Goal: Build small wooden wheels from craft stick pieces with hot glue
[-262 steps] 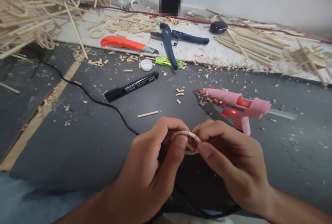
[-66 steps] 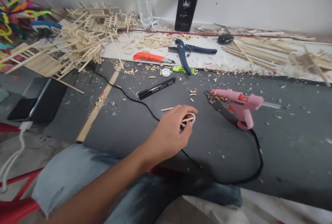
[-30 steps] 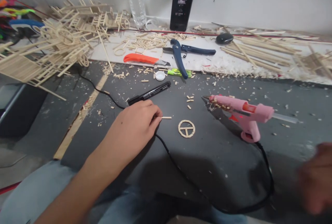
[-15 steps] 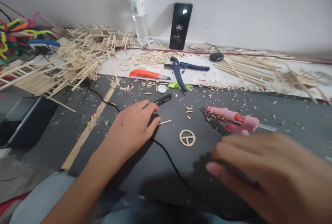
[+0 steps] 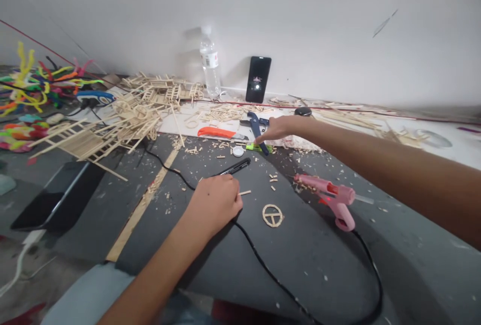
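My right hand (image 5: 276,128) reaches to the back of the table, its fingers on the blue-handled cutter (image 5: 256,127). Closed over one end of a thin wooden stick (image 5: 245,193), my left hand (image 5: 220,197) rests on the dark tabletop, next to a black pen (image 5: 240,164). A small wooden ring with crossing bars (image 5: 272,216) lies flat to its right. Further right is a pink glue gun (image 5: 330,194) on its side. An orange knife (image 5: 216,132) and a white cap (image 5: 238,151) are near the cutter.
Wooden stick structures (image 5: 124,114) crowd the back left, beside colourful pipe cleaners (image 5: 37,84). A bottle (image 5: 211,69) and a phone (image 5: 258,79) stand against the wall. A black cable (image 5: 259,260) crosses the table. A dark device (image 5: 56,197) lies at left.
My right hand has moved from the near right forward to the cutter. My left hand's fingers have curled in over the stick. The view has tilted up.
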The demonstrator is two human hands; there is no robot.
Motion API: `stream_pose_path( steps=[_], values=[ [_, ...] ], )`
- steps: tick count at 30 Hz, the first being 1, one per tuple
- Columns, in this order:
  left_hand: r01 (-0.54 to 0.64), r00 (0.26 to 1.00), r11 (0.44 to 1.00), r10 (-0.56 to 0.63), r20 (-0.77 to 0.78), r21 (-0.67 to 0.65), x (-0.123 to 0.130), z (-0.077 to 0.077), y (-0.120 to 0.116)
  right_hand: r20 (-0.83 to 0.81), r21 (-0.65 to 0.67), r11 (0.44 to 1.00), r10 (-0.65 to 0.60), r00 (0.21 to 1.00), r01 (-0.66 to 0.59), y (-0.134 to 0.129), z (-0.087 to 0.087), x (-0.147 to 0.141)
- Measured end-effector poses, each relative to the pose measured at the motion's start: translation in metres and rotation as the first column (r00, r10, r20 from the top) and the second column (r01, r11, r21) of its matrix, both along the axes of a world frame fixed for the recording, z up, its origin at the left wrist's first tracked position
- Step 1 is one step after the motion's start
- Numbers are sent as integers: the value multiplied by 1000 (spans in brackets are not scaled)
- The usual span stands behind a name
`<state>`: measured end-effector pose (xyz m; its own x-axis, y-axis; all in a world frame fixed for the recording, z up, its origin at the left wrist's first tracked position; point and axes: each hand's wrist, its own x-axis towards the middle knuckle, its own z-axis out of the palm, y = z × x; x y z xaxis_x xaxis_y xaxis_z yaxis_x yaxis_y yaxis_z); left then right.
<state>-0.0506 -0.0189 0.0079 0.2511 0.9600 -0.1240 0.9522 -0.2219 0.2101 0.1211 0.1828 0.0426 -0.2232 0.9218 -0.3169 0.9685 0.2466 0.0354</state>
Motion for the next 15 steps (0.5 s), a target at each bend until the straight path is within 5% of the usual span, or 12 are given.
stream_pose_path(
  steps=[9, 15],
  values=[
    [-151, 903, 988, 123, 412, 37, -9, 5, -11, 35, 13, 998, -55, 998, 55, -3, 15, -4],
    [-202, 715, 978, 115, 690, 46, -7, 19, -25, -246, 88, 970, -198, 949, 225, -45, 68, 3]
  ],
)
